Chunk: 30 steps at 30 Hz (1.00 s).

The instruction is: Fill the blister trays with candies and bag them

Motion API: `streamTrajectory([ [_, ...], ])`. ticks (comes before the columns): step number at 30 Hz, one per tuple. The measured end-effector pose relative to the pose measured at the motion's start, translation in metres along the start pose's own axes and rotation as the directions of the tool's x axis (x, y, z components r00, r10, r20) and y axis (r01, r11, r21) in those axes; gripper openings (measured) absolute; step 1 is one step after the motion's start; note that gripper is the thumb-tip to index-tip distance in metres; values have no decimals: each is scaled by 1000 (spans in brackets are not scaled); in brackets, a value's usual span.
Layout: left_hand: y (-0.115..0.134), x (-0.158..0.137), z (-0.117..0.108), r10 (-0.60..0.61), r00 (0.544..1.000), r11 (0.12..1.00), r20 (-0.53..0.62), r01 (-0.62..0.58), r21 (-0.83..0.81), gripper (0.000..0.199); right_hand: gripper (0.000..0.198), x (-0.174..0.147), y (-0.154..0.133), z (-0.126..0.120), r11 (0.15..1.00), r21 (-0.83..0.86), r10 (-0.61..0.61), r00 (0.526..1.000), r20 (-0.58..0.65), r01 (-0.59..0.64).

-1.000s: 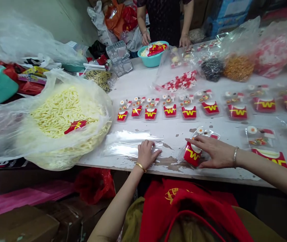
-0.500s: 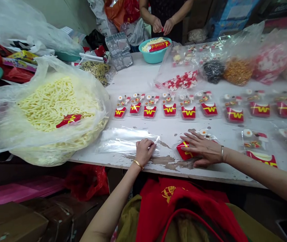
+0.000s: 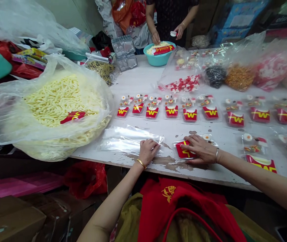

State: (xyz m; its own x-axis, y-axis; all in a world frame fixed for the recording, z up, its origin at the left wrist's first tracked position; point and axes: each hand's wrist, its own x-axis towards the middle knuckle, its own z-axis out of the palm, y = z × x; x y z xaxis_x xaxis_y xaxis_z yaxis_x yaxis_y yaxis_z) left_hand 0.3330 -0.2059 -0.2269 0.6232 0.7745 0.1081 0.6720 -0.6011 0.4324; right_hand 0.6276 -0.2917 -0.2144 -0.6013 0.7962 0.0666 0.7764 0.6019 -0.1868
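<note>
My left hand rests at the right end of a flat pile of clear plastic bags, its fingers closed on the edge of the top bag. To the right, my right hand lies over a clear plastic pack holding a red fries-box piece with a yellow W. Its fingers are stretched across the pack, slightly bent, and cover part of it. A small fried-egg piece shows beyond the knuckles. Similar filled packs stand in a row behind both hands.
At left, a large open bag bulges with pale yellow toy fries. Across the table, a co-worker's hand reaches into a turquoise bowl. Bags of small red-and-white pieces, dark pieces and orange pieces sit at back right.
The fingers of my right hand have drawn in slightly over the pack. My left hand stays at the bags. The co-worker's hands have parted, one lowering to the bowl.
</note>
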Motion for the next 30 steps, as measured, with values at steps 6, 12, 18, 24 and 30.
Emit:
streamTrajectory([
  [6, 3, -1, 3, 51, 999, 999, -11, -51, 20, 30, 68, 18, -24, -7, 998, -7, -69, 998, -7, 69],
  [12, -1, -4, 4, 85, 995, 984, -48, -92, -154, 24, 74, 39, -37, -4, 998, 37, -61, 997, 41, 59],
  [18, -6, 1, -4, 174, 977, 942, -122, -202, -270, 23, 72, 47, -42, -4, 998, 47, -38, 997, 62, 35],
  [24, -10, 7, -3, 209, 967, 929, -144, -242, -279, 26, 72, 50, -49, 4, 999, 44, -29, 999, 44, 27],
  [30, -12, 5, 3, 183, 973, 916, -139, -220, -335, 26, 77, 49, -51, 11, 1000, 11, -17, 1000, 11, 16],
])
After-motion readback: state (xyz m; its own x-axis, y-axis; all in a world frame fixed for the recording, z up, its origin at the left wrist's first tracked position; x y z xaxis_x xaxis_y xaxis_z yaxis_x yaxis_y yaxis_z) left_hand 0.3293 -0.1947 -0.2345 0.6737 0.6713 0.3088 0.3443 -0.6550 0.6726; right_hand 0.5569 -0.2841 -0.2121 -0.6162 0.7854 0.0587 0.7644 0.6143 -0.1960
